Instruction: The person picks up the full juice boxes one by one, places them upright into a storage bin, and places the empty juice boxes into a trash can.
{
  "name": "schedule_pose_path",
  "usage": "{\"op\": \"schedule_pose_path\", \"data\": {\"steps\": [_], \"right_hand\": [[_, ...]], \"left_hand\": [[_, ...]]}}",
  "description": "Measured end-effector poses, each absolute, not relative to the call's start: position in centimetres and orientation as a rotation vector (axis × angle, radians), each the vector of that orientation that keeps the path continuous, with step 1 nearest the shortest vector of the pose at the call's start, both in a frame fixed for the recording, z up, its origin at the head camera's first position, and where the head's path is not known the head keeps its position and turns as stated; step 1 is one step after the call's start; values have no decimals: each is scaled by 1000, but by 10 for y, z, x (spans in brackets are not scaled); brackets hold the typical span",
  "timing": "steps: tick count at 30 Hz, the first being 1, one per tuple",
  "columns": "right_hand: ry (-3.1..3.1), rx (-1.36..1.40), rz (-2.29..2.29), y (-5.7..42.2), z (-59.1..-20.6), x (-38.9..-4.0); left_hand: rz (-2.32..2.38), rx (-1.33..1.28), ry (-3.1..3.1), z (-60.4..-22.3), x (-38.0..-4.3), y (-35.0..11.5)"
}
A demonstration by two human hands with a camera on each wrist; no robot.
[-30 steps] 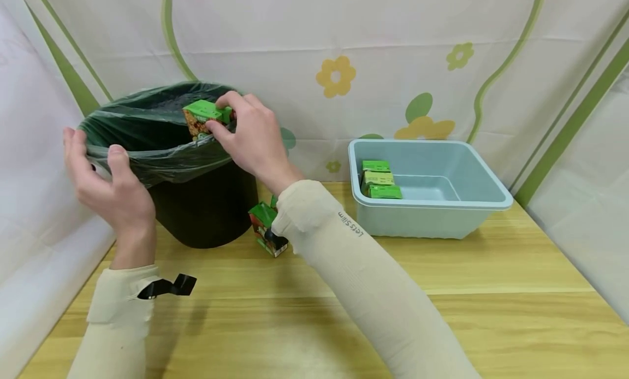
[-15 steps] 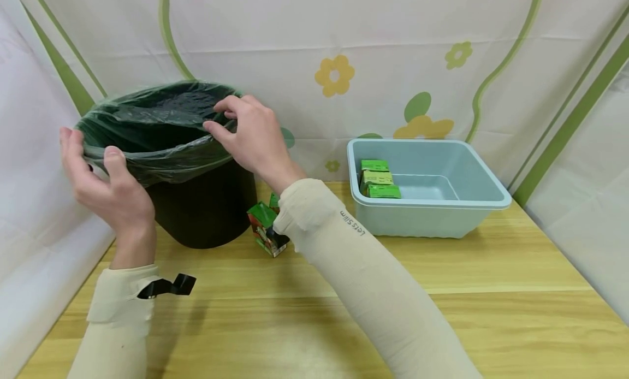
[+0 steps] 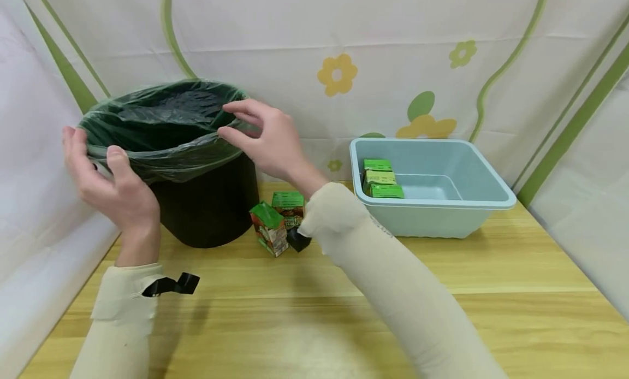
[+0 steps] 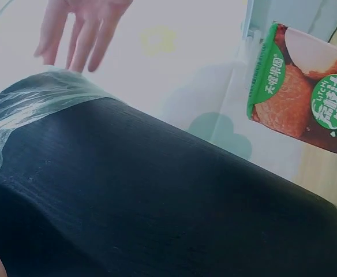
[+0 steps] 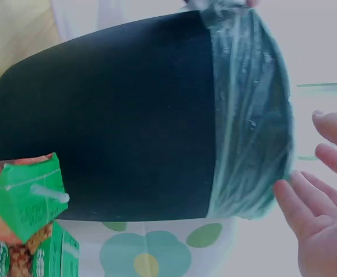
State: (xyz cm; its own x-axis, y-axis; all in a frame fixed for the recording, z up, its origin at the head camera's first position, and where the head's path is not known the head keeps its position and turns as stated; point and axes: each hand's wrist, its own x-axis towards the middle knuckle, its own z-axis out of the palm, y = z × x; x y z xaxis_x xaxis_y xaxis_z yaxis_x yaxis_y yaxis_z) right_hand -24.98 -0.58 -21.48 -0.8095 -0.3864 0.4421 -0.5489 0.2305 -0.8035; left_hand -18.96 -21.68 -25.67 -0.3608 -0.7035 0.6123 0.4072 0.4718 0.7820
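A black bin (image 3: 211,215) stands at the left of the table, its mouth lined with a translucent dark green bag (image 3: 196,152). My left hand (image 3: 110,185) rests against the bag-covered left rim, thumb at the front and fingers along the outer side. At the right rim is my right hand (image 3: 270,138), thumb and fingers apart with nothing between them; the right wrist view shows its fingertips right at the bag's edge. Two juice cartons stand beside the bin: a red and green litchi carton (image 3: 270,229), with a straw showing in the right wrist view, and a second green-topped carton (image 3: 289,204) behind.
A pale blue tub (image 3: 427,220) stands at the right, with three small green-topped cartons (image 3: 380,178) along its left inner wall. The light wooden table (image 3: 314,319) is bounded by white patterned cloth (image 3: 275,29) at the back and sides.
My right hand let a green-topped carton go over the bin's mouth, and the carton dropped out of sight. Then the hand drew slightly right, its fingers spreading. My left hand stayed at the rim.
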Motion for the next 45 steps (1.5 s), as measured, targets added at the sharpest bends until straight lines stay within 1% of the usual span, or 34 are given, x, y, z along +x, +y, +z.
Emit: {"op": "schedule_pose_path", "data": {"steps": [3, 6, 11, 17, 26, 36, 45], "right_hand": [[-2199, 955, 1769, 7, -220, -246], [-2123, 954, 1797, 17, -225, -242], [-2094, 897, 1798, 32, -239, -238], [-2175, 813, 1769, 50, -266, -237], [-2286, 693, 1754, 70, -304, -243], [-2421, 645, 1832, 82, -340, -248], [-2550, 695, 1715, 78, -361, -251]], "left_hand": [[-1189, 262, -1542, -257, -190, -215], [-1189, 266, -1537, -256, -189, -215], [-1189, 289, -1540, -256, -189, -214], [-1192, 291, -1537, -256, -191, -213], [-1186, 293, -1540, -257, -192, -213], [-1181, 301, -1553, -258, -190, -216], [-1191, 287, -1558, -258, -191, -215]]}}
